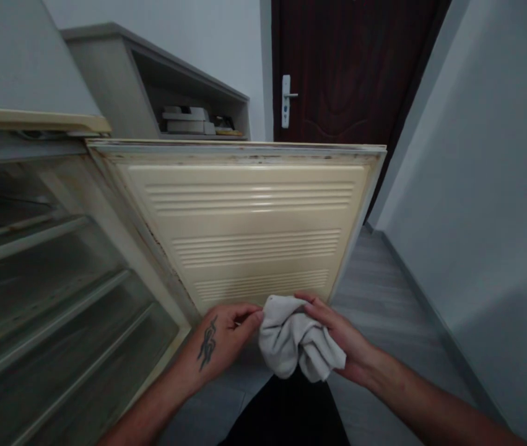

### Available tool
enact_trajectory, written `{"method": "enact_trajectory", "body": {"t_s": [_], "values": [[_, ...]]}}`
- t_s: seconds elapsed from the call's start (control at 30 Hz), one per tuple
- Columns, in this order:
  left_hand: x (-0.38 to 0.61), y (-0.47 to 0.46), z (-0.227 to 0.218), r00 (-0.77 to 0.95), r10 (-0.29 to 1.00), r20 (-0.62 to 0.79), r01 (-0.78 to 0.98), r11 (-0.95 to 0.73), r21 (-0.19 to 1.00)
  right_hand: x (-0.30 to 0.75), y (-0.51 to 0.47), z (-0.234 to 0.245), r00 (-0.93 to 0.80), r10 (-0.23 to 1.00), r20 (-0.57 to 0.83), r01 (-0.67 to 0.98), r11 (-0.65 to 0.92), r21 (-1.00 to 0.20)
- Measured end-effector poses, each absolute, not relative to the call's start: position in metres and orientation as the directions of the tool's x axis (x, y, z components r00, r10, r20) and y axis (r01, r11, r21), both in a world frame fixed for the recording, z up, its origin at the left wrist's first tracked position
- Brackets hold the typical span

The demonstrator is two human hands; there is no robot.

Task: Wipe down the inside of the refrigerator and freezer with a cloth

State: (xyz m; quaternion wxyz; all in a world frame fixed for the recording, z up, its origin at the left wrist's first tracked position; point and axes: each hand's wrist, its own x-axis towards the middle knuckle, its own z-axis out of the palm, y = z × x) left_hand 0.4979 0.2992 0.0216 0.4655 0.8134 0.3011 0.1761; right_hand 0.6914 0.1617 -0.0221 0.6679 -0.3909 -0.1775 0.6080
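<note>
Through the head camera I am seeing the fridge opening to the left of its cream fridge door, which is swung wide, showing ribbed panels and brown marks along its top edge. Behind the fridge door, a dark red-brown door is standing, and a pale cabinet is showing beyond its left part. In front of the fridge door's lower edge, I am holding a crumpled pale grey cloth up between two hands. The right hand is curling its grip loosely around the cloth's right side. The left hand, tattooed on its back, is pinching thumb and forefinger together at the cloth's left edge.
</note>
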Motion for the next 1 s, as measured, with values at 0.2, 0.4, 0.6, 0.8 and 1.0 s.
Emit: {"method": "enact_trajectory", "body": {"t_s": [0.2, 0.4, 0.6, 0.8, 1.0], "values": [[0.479, 0.314, -0.023, 0.675, 0.725, -0.133, 0.354, -0.161, 0.921, 0.686, 0.154, -0.068, 0.006, 0.917, -0.399, -0.619, -0.310, -0.721], [0.472, 0.262, -0.119, 0.500, 0.819, -0.280, 0.097, 0.269, 0.958, 0.665, 0.166, -0.086, 0.158, 0.848, -0.506, -0.773, -0.213, -0.597], [0.472, 0.225, -0.141, 0.614, 0.401, -0.679, 0.021, 0.852, 0.523, 0.642, 0.163, -0.078, 0.176, 0.907, -0.382, -0.840, -0.064, -0.538], [0.465, 0.244, -0.127, 0.558, 0.629, -0.541, -0.159, 0.721, 0.675, 0.627, 0.152, -0.113, -0.097, 0.836, -0.540, -0.909, -0.296, -0.294], [0.428, 0.263, -0.101, 0.551, 0.719, -0.423, -0.201, 0.607, 0.769, 0.612, 0.137, -0.155, -0.377, 0.775, -0.507, -0.829, -0.527, -0.188]]}}
